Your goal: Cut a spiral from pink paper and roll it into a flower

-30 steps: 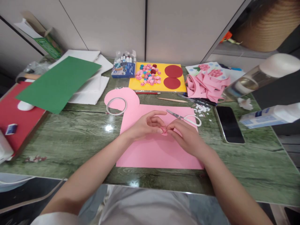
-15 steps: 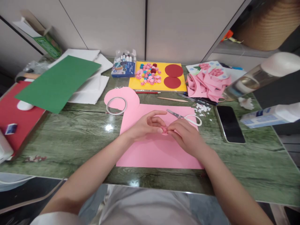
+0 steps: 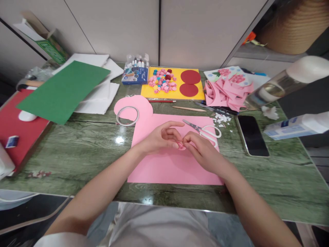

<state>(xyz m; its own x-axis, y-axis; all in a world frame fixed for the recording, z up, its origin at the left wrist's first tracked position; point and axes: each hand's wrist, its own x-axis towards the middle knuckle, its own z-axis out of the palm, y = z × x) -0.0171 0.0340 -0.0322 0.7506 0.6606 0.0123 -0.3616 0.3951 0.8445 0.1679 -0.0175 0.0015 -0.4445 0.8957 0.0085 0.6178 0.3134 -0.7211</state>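
Between my two hands is a small coiled pink paper strip (image 3: pixel 181 145), rolled like a rosette. My left hand (image 3: pixel 164 137) pinches its left side with thumb and fingers, the index finger stretched out above. The fingertips of my right hand (image 3: pixel 202 147) grip its right side. Both hands are over a pink paper sheet (image 3: pixel 164 169). White-handled scissors (image 3: pixel 203 130) lie on the sheet just beyond my right hand, blades pointing left and slightly apart. A roll of tape (image 3: pixel 128 116) rests on pink paper circles (image 3: pixel 141 104) at the sheet's upper left.
Several small paper rolls (image 3: pixel 161 80) and two red circles (image 3: pixel 190 90) lie on yellow paper (image 3: pixel 177 96). Pink scraps (image 3: pixel 228 91), a phone (image 3: pixel 253 136) and bottles (image 3: pixel 295 127) stand right. Green paper (image 3: pixel 64 91) and a marker box (image 3: pixel 135 75) lie left and behind.
My right hand has shifted slightly down and turned, uncovering more of the scissors' handles. The pink coil has moved slightly with the fingers. My left hand has barely moved.
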